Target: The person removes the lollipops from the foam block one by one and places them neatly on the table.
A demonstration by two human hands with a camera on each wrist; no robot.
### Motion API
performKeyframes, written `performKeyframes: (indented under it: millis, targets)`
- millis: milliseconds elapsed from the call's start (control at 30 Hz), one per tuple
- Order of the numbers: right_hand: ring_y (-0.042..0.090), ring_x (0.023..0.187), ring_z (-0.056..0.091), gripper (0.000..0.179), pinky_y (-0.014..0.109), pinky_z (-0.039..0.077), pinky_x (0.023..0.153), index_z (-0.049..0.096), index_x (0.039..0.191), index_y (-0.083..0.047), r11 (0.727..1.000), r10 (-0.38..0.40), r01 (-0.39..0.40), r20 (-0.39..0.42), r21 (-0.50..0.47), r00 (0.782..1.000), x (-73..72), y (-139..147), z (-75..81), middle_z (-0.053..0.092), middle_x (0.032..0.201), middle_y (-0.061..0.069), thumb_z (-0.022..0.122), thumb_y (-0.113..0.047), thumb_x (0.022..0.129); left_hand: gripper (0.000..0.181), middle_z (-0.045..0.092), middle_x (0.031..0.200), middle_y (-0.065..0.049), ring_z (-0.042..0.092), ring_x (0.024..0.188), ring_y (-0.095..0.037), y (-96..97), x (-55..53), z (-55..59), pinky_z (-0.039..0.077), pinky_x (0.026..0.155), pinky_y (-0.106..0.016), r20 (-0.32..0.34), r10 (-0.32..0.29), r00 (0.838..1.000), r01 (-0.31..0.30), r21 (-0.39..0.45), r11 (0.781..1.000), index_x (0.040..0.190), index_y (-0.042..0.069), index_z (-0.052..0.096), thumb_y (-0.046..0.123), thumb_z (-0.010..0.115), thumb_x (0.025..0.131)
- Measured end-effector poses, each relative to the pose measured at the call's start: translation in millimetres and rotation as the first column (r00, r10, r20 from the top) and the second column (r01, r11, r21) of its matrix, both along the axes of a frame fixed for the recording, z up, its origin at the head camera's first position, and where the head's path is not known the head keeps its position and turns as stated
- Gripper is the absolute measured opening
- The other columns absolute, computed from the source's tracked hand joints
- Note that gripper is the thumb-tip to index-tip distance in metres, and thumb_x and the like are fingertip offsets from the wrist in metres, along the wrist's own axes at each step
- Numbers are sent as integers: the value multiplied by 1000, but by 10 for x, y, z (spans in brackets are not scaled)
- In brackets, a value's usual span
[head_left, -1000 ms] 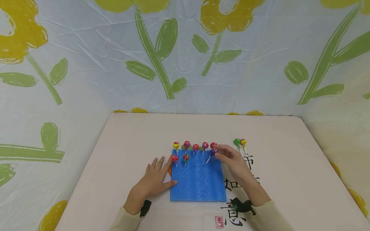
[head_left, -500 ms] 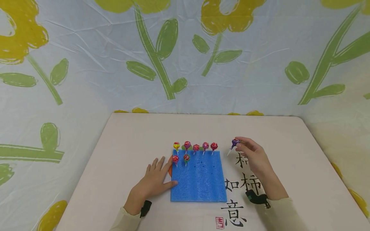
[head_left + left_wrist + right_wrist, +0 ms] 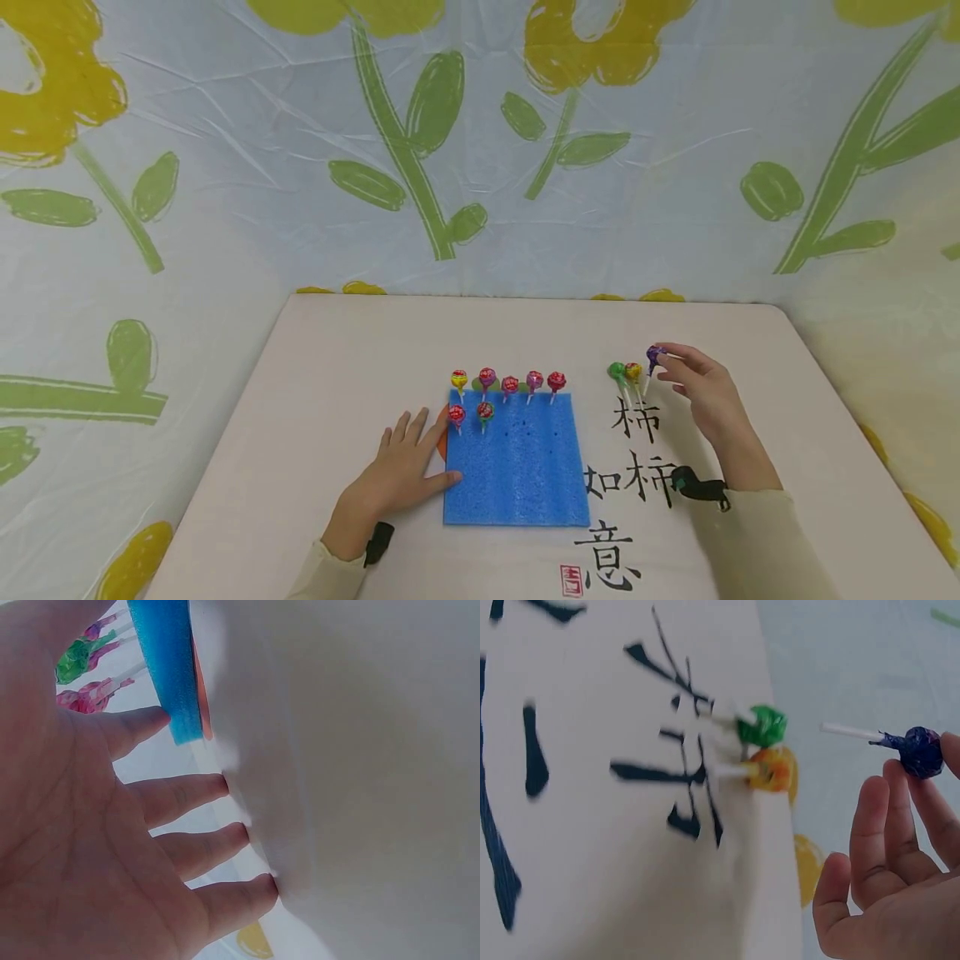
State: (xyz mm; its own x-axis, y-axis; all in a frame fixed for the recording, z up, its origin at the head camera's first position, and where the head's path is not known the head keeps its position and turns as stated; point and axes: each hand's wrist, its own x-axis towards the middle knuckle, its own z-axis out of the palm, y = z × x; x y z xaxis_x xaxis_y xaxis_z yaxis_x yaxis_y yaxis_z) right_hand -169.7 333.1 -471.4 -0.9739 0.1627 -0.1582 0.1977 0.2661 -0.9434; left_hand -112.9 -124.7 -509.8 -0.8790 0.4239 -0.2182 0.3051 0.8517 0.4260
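Observation:
My right hand (image 3: 708, 392) pinches a purple-wrapped lollipop (image 3: 921, 752) by its candy end, with the white stick pointing away from the fingers. It is held beside a green lollipop (image 3: 617, 372) and a yellow-and-red lollipop (image 3: 633, 372) lying on the table. My left hand (image 3: 405, 467) lies flat with spread fingers at the left edge of a blue foam board (image 3: 517, 475), its thumb over that edge. Several lollipops stand with their sticks in the board: a back row ending in a red one (image 3: 556, 382), and a red one (image 3: 457, 415) and a green-and-red one (image 3: 485, 412) in front.
The pale table (image 3: 360, 350) bears large black brushed characters (image 3: 607, 554) and a red seal mark (image 3: 572, 581). Small dark holes show in the foam to the right of the front lollipops. A flower-printed cloth (image 3: 637, 225) hangs behind the table.
My right hand has carried the purple lollipop from the board's back right to the right, past the two lying lollipops. My left hand has stayed in place.

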Motion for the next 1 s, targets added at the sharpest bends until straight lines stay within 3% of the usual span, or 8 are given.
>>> performKeyframes:
  millis: [200, 533, 733, 1000]
  targets:
    - [14, 98, 63, 65, 41, 39, 89, 51, 142, -1, 990, 42, -50, 64, 135, 997, -75, 166, -100, 62, 112, -12, 58, -48, 99, 88, 21, 162, -22, 13, 147, -50, -1, 14, 40, 14, 112, -70, 7, -7, 1000, 7, 26, 1000, 159, 13, 29, 59, 63, 92]
    - [25, 97, 57, 63, 37, 41, 81, 52, 141, 1, 974, 28, -60, 144, 218, 989, -175, 225, -271, 56, 129, 21, 56, -47, 100, 88, 21, 162, -22, 13, 147, -50, -4, 5, 54, 13, 112, -70, 6, -8, 1000, 8, 20, 1000, 159, 14, 28, 59, 63, 92]
    - [27, 98, 55, 62, 26, 47, 67, 53, 141, 1, 966, -3, -43, 174, 255, 985, -199, 178, -335, 54, 128, 22, 56, -46, 101, 88, 21, 162, -22, 13, 147, -50, -5, 5, 62, 14, 112, -70, 5, -13, 1000, 13, 22, 1000, 159, 14, 27, 59, 63, 92]
    - [37, 110, 54, 57, 28, 46, 75, 54, 139, 2, 949, -18, -35, 166, 313, 986, -239, 83, -338, 53, 135, 26, 55, -41, 102, 89, 22, 161, -22, 14, 146, -50, -8, 4, 59, 14, 112, -70, 2, -10, 1000, 10, 19, 1000, 159, 13, 27, 59, 63, 92]
